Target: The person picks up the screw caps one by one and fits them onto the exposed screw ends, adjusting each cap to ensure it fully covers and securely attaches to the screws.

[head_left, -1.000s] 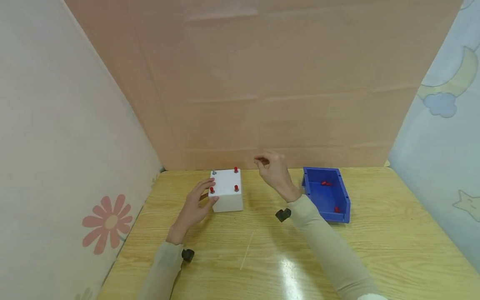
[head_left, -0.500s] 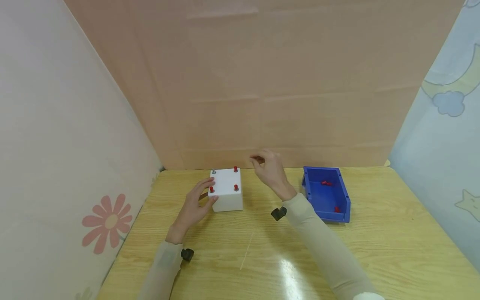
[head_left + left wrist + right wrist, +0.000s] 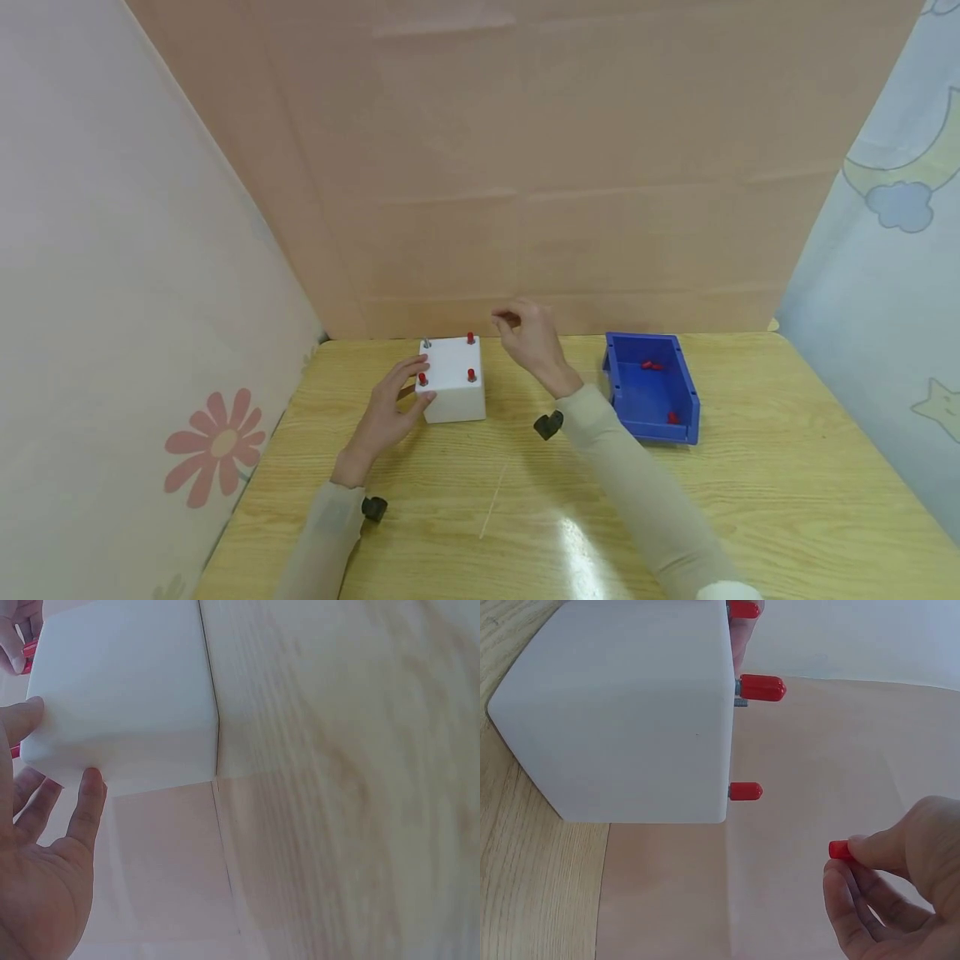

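A white box [image 3: 452, 362] sits on the table with upright metal screws at its top corners. Red caps cover three of them, one being the near-right cap [image 3: 472, 374]; the far-left screw [image 3: 427, 342] is bare metal. My left hand [image 3: 384, 418] holds the box by its left side, thumb on the near face and fingers along the left edge. Raised to the right of the box, my right hand [image 3: 532, 343] pinches a small red cap [image 3: 840, 849] between thumb and fingertips. In the right wrist view this cap is apart from the box.
A blue bin [image 3: 643, 408] stands on the table right of my right forearm, with several loose red caps [image 3: 651, 365] inside. Brown paper [image 3: 517, 192] rises behind the table's far edge. Patterned walls flank both sides.
My right hand has moved left, closer to the white box, still pinching the red cap. My left hand and the box have stayed put.
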A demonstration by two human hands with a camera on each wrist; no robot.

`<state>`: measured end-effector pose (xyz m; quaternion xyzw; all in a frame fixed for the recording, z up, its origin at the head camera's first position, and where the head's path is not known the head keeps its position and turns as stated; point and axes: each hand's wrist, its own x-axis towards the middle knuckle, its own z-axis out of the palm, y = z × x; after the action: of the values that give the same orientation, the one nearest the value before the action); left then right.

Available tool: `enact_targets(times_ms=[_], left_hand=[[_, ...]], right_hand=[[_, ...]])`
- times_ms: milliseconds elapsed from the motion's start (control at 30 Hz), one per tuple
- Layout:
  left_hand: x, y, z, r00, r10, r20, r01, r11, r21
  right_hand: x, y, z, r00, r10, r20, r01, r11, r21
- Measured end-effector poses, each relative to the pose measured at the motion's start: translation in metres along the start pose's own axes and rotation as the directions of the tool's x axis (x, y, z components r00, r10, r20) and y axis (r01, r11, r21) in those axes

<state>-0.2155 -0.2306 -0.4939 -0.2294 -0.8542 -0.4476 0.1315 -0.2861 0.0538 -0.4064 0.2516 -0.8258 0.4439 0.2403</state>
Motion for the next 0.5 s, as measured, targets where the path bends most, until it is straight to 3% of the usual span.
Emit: enact_targets(times_ms=[500], left_hand=[[0.001,0.0,0.0,1.0,-0.021,0.007,0.021,1.0,-0.015]], right_hand=[[0.004,-0.003,0.014,1.0,-0.009,0.014,0.009,1.0,-0.006]])
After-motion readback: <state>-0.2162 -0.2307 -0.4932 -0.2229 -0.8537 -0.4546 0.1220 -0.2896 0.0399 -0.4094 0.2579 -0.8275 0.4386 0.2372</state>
